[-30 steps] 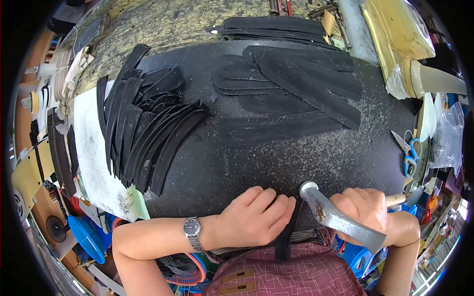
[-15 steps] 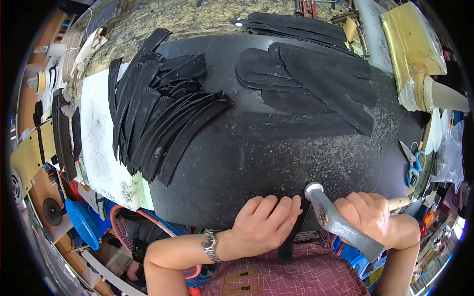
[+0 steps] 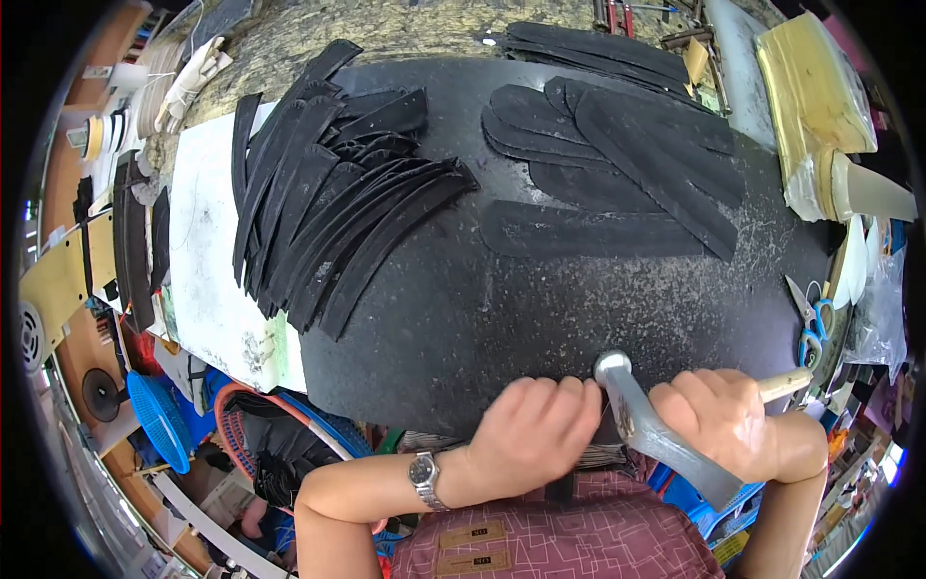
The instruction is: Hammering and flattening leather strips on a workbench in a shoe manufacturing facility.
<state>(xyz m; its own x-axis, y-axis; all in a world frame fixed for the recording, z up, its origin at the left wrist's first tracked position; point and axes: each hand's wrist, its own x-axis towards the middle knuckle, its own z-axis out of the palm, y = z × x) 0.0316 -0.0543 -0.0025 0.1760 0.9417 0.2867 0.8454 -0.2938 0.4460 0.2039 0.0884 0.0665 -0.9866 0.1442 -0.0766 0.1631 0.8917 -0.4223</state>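
My right hand [image 3: 719, 415] is wrapped round the pale wooden handle of a hammer [image 3: 666, 439]. The hammer's round striking face is down at the near edge of the black work board, and its wedge end points back toward my apron. Close beside that face is my left hand [image 3: 540, 429], fingers curled and pressed together at the board's edge. A black strip shows only as a dark bit under that hand; most of it is hidden. Ahead lie a pile of curved black strips [image 3: 338, 203] on the left and flat, round-ended black pieces [image 3: 617, 154] on the right.
The black board [image 3: 434, 318] carries pale crumbs. A white sheet [image 3: 207, 232] lies on the left. At the right edge are blue-handled scissors [image 3: 810, 323] and a yellowish wrapped block [image 3: 815, 92]. A basket with an orange rim [image 3: 231, 405] stands below left.
The whole view has shifted slightly, with the piles now further right. My left hand has moved a little right, nearer the hammer face, and covers more of the black strip.
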